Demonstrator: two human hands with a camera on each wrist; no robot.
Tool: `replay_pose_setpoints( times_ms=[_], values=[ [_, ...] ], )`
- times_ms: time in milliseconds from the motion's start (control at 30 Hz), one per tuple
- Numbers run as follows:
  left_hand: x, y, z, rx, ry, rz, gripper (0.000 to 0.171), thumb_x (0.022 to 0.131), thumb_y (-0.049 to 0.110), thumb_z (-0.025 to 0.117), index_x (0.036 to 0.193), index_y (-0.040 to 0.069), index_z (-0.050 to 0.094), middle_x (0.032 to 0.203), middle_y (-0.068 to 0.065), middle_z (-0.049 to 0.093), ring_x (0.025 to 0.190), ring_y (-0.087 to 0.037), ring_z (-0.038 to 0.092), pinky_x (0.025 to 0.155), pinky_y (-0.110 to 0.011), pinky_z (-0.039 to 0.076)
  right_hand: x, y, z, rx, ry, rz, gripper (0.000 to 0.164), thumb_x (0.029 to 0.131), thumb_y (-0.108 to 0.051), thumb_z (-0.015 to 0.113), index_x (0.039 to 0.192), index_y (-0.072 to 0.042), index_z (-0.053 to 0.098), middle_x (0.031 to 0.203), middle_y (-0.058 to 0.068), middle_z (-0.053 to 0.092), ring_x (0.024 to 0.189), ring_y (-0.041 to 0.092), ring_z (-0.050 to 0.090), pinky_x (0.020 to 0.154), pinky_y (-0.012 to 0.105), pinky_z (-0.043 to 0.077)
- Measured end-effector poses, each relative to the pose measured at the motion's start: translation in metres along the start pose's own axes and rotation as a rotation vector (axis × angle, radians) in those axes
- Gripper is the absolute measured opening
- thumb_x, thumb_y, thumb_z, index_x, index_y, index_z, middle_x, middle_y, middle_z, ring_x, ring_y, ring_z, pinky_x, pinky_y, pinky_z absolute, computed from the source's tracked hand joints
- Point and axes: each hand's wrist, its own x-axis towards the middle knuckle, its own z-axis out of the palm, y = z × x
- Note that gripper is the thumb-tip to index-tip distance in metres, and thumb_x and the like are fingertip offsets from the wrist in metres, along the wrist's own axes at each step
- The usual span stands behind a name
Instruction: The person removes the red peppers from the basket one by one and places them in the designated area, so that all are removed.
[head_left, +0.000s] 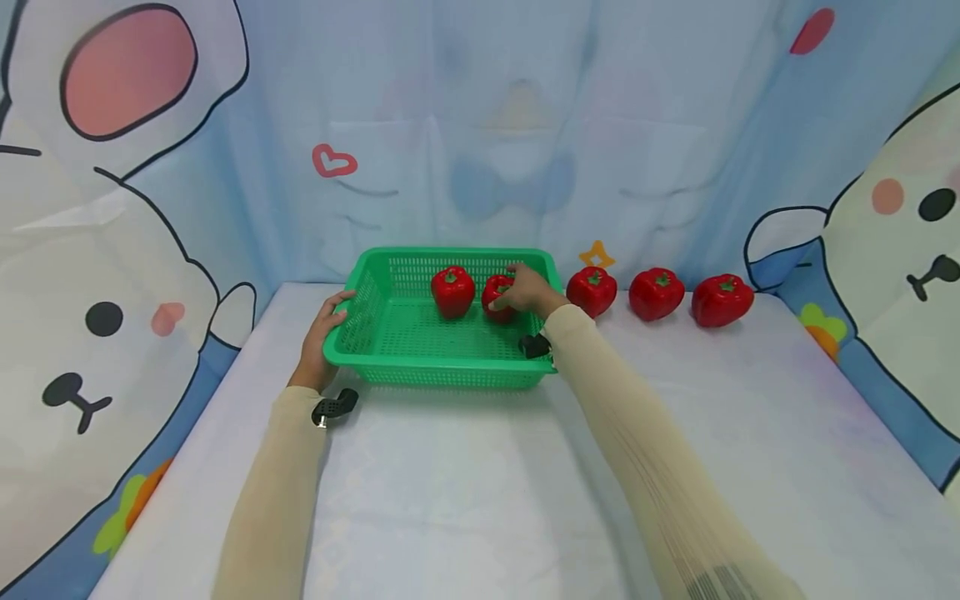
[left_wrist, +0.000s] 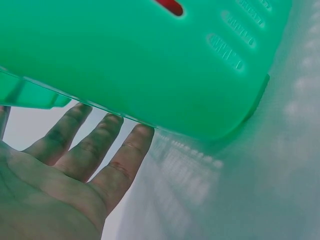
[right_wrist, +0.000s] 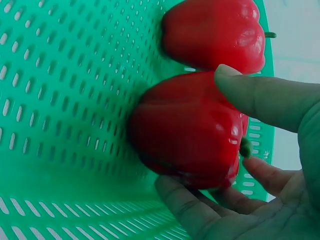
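A green plastic basket [head_left: 420,364] stands on the table with two red bell peppers inside. My right hand [head_left: 530,292] reaches over its right part and holds one bell pepper [right_wrist: 185,131], thumb on one side and fingers round the other, the green stem toward the palm. Beside it in the basket is the other bell pepper [head_left: 453,292]. At the basket's left end my left hand [head_left: 318,340] rests against the outside; in the left wrist view its fingers [left_wrist: 131,155] lie fairly straight, fingertips right at the green edge.
To the right of the basket, three more red bell peppers stand in a row: a near one [head_left: 592,291], a middle one [head_left: 656,293] and a far right one [head_left: 722,300]. A white cloth [head_left: 465,483] covers the table. Behind hangs a printed curtain [head_left: 510,125].
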Motion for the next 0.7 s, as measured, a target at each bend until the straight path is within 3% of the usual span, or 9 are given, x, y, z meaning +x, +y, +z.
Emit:
replay_pose_setpoints(
  times_ms=[433,700],
  values=[
    [0.0007,0.0002,0.0023,-0.017,-0.002,0.000,0.044,0.107,0.035,0.035,0.148,0.020,0.032,0.147,-0.012,0.033,0.118,-0.018,0.052,0.091,-0.023,0.051,0.0045,0.0029,0.0019,-0.016,-0.056,0.051,0.085,0.088,-0.012,0.074,0.154,-0.002,0.022,0.151,0.017,0.041,0.141,0.034,0.038,0.107,0.045,0.046],
    [0.0001,0.0008,-0.0002,-0.006,-0.002,0.008,0.044,0.107,0.034,0.035,0.149,0.020,0.032,0.146,-0.012,0.034,0.115,-0.018,0.053,0.089,-0.023,0.052,0.0039,0.0013,0.0028,-0.108,-0.031,0.001,0.081,0.087,-0.019,0.076,0.151,-0.002,0.029,0.147,0.019,0.043,0.134,0.035,0.043,0.104,0.047,0.048]
  ],
)
